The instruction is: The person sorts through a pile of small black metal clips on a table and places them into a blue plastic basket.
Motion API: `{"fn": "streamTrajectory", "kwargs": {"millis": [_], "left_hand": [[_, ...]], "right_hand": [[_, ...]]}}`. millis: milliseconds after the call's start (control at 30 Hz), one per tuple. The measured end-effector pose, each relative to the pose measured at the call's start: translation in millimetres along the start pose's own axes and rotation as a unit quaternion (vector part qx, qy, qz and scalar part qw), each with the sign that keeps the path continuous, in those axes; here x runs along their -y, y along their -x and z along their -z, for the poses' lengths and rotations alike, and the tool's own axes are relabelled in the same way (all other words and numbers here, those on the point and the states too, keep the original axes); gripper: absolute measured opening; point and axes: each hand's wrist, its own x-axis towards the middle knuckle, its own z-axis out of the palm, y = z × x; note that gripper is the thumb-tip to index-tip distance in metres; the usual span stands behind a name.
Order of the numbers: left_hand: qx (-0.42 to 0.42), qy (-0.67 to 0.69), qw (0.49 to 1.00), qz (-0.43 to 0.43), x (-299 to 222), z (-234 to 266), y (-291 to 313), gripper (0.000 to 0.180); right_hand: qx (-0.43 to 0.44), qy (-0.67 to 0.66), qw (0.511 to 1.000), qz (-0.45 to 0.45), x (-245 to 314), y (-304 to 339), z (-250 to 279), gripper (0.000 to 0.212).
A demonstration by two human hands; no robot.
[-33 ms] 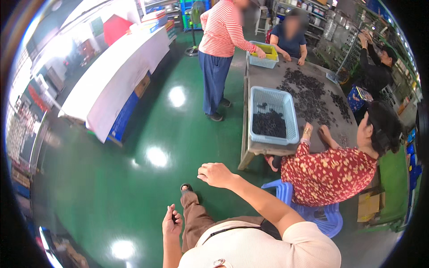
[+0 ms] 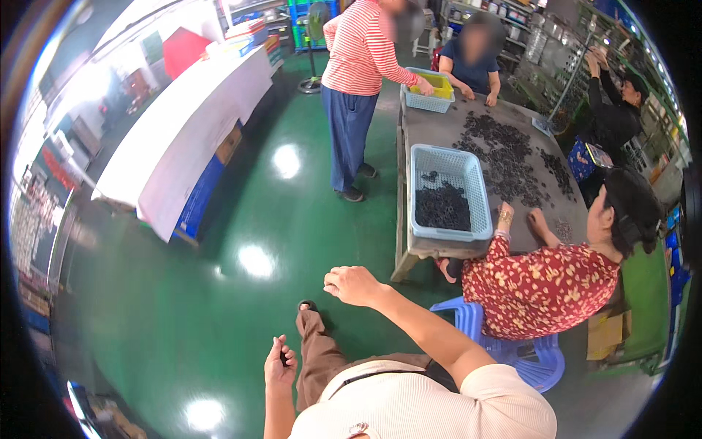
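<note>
One small black object (image 2: 284,359), its kind too small to tell, lies in the left hand (image 2: 278,374), fingers curled around it, beyond the near left corner of the grey table (image 2: 442,130). The right hand (image 2: 352,286), closer to that corner, bends its fingers inward above the green floor (image 2: 227,322); whether their tips meet or grip anything cannot be told. On the table's near end stands a light blue basket (image 2: 452,234) partly filled with black pieces (image 2: 443,208); loose pieces (image 2: 506,150) spread across the table's middle. At its far left corner, a co-worker in a striped top (image 2: 357,55) reaches to a yellow container (image 2: 442,85). A co-worker in dark blue (image 2: 472,72) sits at the table's far end; a co-worker in a red patterned top (image 2: 541,289) sits at its near right corner. A white-covered bench (image 2: 179,121) stands well to the table's left.
</note>
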Motion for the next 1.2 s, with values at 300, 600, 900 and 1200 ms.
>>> {"fn": "streamTrajectory", "kwargs": {"millis": [300, 600, 900, 1200], "left_hand": [[0.182, -0.282, 0.934, 0.123, -137.2, -238.9, -208.5, 0.032], [0.244, -0.414, 0.854, 0.198, -77.3, -473.0, -397.1, 0.03], [0.134, -0.454, 0.823, 0.315, -28.3, -554.7, -461.7, 0.033], [0.08, -0.491, 0.808, 0.316, -19.1, -573.1, -502.2, 0.034]], "right_hand": [[-0.185, -0.287, 0.881, -0.329, -208.5, -132.5, 63.2, 0.017], [-0.49, -0.458, 0.602, -0.433, -526.4, -186.2, 183.6, 0.024], [-0.669, -0.569, 0.381, -0.29, -752.5, -222.3, 196.5, 0.041], [-0.635, -0.543, 0.391, -0.386, -772.0, -261.1, 226.3, 0.05]]}}
